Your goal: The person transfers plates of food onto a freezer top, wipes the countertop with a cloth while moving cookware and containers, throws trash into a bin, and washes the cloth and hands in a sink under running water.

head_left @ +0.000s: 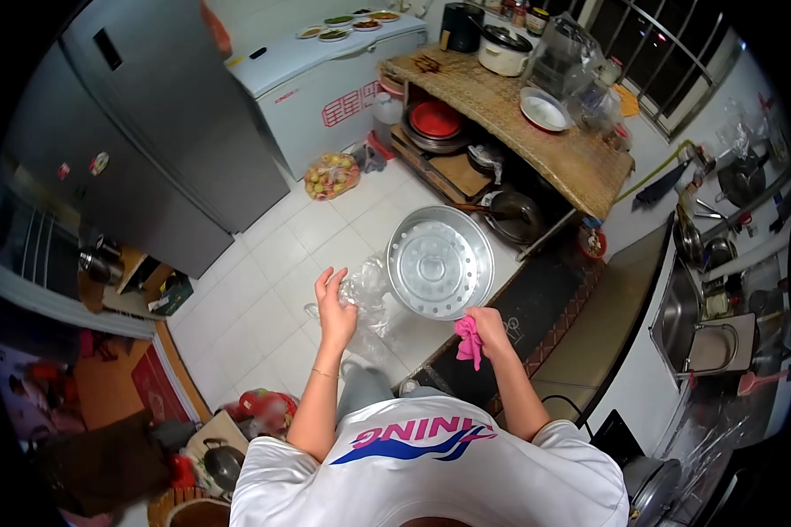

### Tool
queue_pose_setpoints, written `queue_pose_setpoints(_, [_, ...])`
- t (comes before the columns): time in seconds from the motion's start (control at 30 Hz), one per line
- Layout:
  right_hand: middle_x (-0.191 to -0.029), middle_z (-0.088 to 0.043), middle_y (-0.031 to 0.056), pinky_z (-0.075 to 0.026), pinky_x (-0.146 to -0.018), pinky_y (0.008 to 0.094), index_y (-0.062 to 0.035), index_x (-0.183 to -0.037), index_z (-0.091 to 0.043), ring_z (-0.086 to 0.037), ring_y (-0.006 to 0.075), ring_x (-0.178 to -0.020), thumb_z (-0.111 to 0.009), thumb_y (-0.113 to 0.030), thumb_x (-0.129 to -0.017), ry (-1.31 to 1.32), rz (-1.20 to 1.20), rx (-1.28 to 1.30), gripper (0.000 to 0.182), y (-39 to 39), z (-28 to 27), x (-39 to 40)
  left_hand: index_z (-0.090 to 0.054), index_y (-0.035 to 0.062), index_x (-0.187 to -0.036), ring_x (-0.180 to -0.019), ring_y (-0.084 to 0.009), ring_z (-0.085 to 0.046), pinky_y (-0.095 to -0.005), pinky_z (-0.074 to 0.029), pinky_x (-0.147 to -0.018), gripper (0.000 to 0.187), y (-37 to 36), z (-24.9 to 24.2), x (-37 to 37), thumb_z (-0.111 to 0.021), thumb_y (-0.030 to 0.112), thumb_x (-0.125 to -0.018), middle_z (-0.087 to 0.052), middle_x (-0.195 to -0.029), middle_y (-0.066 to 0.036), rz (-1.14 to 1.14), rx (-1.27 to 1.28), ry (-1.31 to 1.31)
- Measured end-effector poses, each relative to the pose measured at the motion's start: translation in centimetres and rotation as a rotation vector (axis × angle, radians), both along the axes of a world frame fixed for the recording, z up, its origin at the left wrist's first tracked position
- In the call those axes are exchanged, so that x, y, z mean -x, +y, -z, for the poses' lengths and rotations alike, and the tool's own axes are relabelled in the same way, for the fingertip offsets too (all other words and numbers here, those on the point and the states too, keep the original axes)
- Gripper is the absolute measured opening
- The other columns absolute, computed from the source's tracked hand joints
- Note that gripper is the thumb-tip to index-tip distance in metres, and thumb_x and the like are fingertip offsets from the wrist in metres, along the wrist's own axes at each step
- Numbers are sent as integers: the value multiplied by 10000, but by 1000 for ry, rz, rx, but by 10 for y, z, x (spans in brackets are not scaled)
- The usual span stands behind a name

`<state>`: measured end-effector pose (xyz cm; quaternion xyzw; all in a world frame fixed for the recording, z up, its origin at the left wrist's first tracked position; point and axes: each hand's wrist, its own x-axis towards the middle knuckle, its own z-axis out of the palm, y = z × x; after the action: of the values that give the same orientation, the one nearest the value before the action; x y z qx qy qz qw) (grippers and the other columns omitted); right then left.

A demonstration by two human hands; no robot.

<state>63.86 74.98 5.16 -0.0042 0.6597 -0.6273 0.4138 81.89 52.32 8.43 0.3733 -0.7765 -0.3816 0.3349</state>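
Observation:
A round aluminium steamer pan [440,263] with a perforated bottom is held out in front of me, off the floor. My right hand [488,332] is closed at its near rim, with a crumpled pink cloth [469,342] bunched in the same grip. To the left, my left hand [336,307] has curled fingers at the edge of a clear plastic bag [369,303], which hangs loosely beside the pan. The bag looks pinched at the thumb, though its see-through film makes the exact hold hard to see.
A wooden table [518,105] with a shelf of pans stands ahead, a white bowl [545,110] on top. Beyond are a chest freezer [325,88] with plates of food and a bag of fruit [331,176]. A grey fridge [149,114] is left; a sink [677,312] is right.

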Motion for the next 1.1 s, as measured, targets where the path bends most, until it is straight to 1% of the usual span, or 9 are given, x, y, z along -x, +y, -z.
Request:
queue_pose_setpoints(0.07, [-626, -589, 86, -424, -469, 279, 31, -689, -583, -540, 151, -510, -550, -129, -808, -14, 33, 10, 202, -4, 5, 6, -596, 59, -1105, -1185, -338, -445, -367, -365, -1008, 551, -11, 7, 13, -442, -167, -627, -444, -1301, -164, 83, 17, 20])
queue_pose_setpoints(0.2, [-642, -594, 93, -431, -468, 283, 40, -724, -592, -547, 158, -511, -551, -131, -807, -54, 104, 40, 194, -39, 20, 47, -649, 72, -1018, -1195, -331, -443, -372, -356, -1015, 541, -56, 13, 79, -421, -187, -602, -507, -1267, -140, 213, -29, -10])
queue_pose_setpoints(0.27, [-646, -595, 96, -434, -468, 288, 42, -727, -593, -551, 162, -516, -549, -129, -808, -70, 147, 13, 194, -58, 18, 59, -662, 44, -935, -1136, -296, -514, -354, -388, -980, 439, -78, 21, 102, -447, -183, -627, -606, -1129, -131, 272, -9, -20])
queue_pose_setpoints(0.3, [-651, -597, 99, -438, -468, 293, 44, -730, -594, -555, 167, -520, -546, -127, -810, -87, 174, -17, 194, -66, 15, 62, -662, 44, -935, -1136, -296, -514, -354, -388, -980, 439, -87, 22, 110, -447, -183, -627, -606, -1129, -131, 288, -6, -19])
queue_pose_setpoints(0.37, [-646, -590, 86, -438, -468, 293, 50, -730, -595, -547, 159, -514, -551, -115, -810, -96, 201, -18, 188, -76, 12, 66, -644, 29, -869, -1015, -298, -570, -342, -430, -896, 379, -100, 25, 120, -444, -179, -622, -648, -981, -122, 335, -36, -107])
queue_pose_setpoints(0.47, [-639, -582, 75, -441, -471, 295, 57, -734, -598, -541, 154, -509, -550, -104, -815, -113, 249, -8, 186, -121, 13, 96, -617, 16, -813, -925, -326, -572, -360, -445, -824, 306, -148, 28, 156, -450, -163, -629, -639, -887, -137, 355, 17, -157])
queue_pose_setpoints(0.6, [-641, -587, 90, -449, -469, 306, 60, -744, -600, -548, 165, -509, -538, -115, -827, -142, 293, -27, 203, -200, 21, 153, -602, 8, -806, -900, -356, -556, -387, -443, -806, 268, -238, 32, 218, -458, -144, -640, -614, -857, -159, 412, 71, -188])
queue_pose_setpoints(0.83, [-664, -607, 124, -463, -458, 308, 66, -745, -593, -559, 188, -508, -520, -124, -834, -142, 367, -22, 223, -258, 46, 207, -569, 10, -827, -886, -378, -530, -418, -430, -785, 261, -296, 49, 280, -458, -127, -634, -587, -847, -177, 495, 143, -159])
queue_pose_setpoints(1.1, [-645, -600, 117, -446, -418, 312, 40, -723, -590, -556, 189, -483, -534, -122, -834, -193, 433, -44, 205, -377, 116, 342, -560, 8, -858, -871, -375, -491, -415, -407, -784, 264, -377, 93, 376, -487, -99, -627, -564, -863, -163, 504, 86, -160])
